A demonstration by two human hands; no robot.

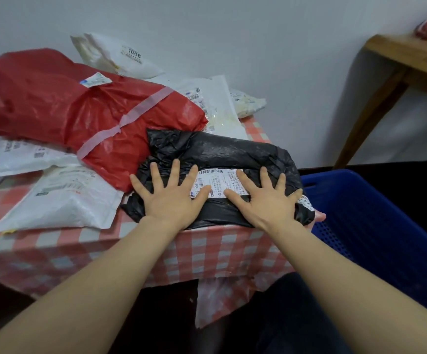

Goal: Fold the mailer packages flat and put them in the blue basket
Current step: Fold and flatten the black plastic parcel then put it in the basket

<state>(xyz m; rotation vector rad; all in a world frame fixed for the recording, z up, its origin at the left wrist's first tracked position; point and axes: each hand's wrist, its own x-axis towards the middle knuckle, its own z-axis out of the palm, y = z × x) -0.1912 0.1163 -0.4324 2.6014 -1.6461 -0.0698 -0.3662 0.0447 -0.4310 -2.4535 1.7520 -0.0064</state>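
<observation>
Pressing black mailer (222,152) flat at table (207,249) edge: left hand (170,196), right hand (263,198) spread, fingers straight, gripping nothing. Push air out evenly, crease firm. Blue basket (376,215) just right.

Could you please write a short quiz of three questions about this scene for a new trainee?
1. True or false: both hands press flat on the crumpled black plastic mailer.
2. Which side of the checkered table holds the blue plastic basket: A left, B right?
3. What colour is the large taped plastic package behind the left hand?

Key: 1 true, the right hand too, fingers straight; 2 B; 3 red.
</observation>
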